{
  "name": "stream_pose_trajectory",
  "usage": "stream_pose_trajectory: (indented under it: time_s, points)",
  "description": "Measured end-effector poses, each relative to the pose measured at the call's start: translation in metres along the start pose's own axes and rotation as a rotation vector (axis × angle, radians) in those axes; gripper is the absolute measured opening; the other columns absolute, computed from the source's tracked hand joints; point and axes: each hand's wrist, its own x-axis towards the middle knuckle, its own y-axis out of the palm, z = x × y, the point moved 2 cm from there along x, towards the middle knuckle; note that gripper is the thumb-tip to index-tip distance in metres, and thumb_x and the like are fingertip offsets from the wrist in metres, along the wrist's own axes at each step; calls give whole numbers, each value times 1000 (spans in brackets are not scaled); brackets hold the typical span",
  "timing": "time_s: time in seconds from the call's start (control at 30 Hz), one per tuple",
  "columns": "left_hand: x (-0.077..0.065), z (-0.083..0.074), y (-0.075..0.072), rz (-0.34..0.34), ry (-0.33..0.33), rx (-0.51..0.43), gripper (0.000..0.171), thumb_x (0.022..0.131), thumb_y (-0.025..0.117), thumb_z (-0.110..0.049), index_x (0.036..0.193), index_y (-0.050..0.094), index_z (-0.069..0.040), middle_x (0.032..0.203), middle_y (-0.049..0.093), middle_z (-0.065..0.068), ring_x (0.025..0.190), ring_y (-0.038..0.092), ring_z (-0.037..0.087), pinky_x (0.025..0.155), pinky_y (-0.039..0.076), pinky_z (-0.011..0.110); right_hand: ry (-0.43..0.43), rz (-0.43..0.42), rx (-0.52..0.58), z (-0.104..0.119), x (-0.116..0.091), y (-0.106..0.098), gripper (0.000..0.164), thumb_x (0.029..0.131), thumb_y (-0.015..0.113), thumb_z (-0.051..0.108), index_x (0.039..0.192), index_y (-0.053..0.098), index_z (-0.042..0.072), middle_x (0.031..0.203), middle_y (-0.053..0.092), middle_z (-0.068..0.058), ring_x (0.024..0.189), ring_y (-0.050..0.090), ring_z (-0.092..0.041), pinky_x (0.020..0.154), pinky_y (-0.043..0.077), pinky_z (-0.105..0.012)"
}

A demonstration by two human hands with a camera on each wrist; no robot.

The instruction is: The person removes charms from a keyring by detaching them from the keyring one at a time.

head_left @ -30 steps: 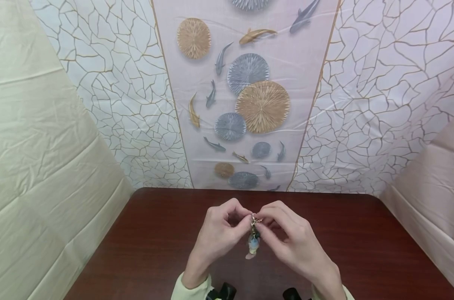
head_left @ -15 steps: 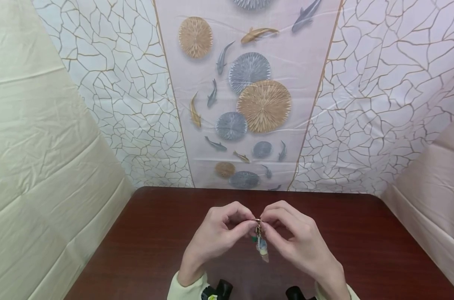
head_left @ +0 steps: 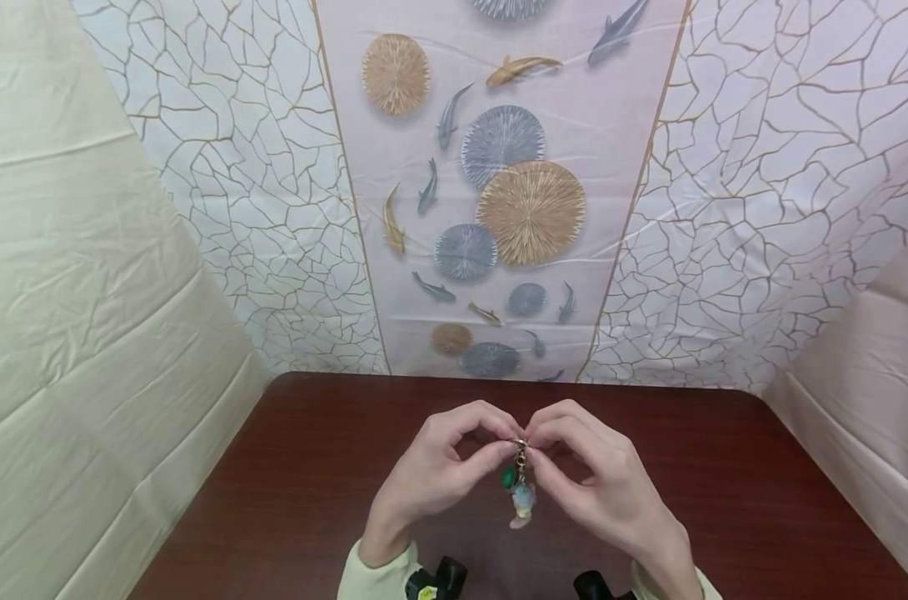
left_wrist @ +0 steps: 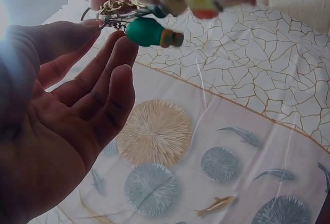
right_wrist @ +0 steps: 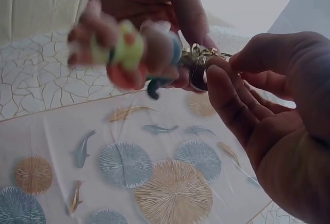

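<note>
The keychain (head_left: 521,461) is up over the table (head_left: 311,483), its metal ring (head_left: 521,442) pinched by the left hand (head_left: 442,462) on one side and the right hand (head_left: 600,467) on the other. Below the ring dangle a figurine charm (head_left: 524,500) and a green bottle-shaped charm (left_wrist: 147,32). I'd call the handling midway: both charms look attached, and the keychain is not yet let go. Whether the ring is sprung open, I can't tell.
</note>
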Motion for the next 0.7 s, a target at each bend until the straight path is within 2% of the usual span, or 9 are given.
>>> stream_pose_trajectory:
  time_s: [0.2,0.4,0.5,0.7]
  points:
    - [0,0,1,-17,-13,-10,4,95,63,-6,97,65,-8,106,70,10,88,70,11,64,60,26,3,-8,17,0,0,0,9,85,66,-6,89,64,1,93,59,-9,75,60,-6,65,52,-13]
    - [2,-5,3,-45,64,-39,2,94,63,-5,95,62,-4,99,68,12,85,67,10,65,59,27,-39,-26,55,5,3,-1,2,89,66,0,89,65,-1,94,58,-13,75,59,-7,64,51,-13]
    - [2,-7,4,-55,90,-46,7,96,62,-9,94,61,-2,96,67,12,84,65,11,65,59,27,-47,-48,65,6,3,-3,7,91,66,4,90,66,-3,96,58,-16,76,60,-8,65,51,-14]
    - [3,-8,6,-89,74,-35,3,93,64,-3,95,63,-4,96,68,11,84,67,11,64,59,26,-54,-41,86,5,2,-4,7,91,67,5,90,67,-2,96,59,-15,83,60,-11,68,50,-16]
